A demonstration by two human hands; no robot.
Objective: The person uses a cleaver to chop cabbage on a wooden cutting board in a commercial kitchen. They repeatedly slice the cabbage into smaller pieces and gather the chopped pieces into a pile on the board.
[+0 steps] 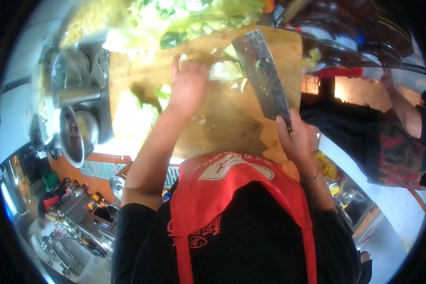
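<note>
My right hand (294,136) grips the dark handle of a broad cleaver (261,74), whose blade slants up and left over the wooden cutting board (220,117). Bits of vegetable cling to the blade. Left of the cleaver lies a pale cut vegetable, perhaps cabbage (227,71). My left hand (190,85) is blurred, palm down at that piece's left end; whether its fingers grip it is hidden. Small pale scraps (202,121) are scattered on the board. A leafy piece (138,110), washed out by glare, sits at the board's left.
A large heap of chopped green vegetable (184,21) lies along the board's far side. Metal bowls (72,136) and a steel cylinder (77,97) stand at left. Dark shiny bowls or dishes (355,39) fill the far right. Another person (394,135) stands close on the right.
</note>
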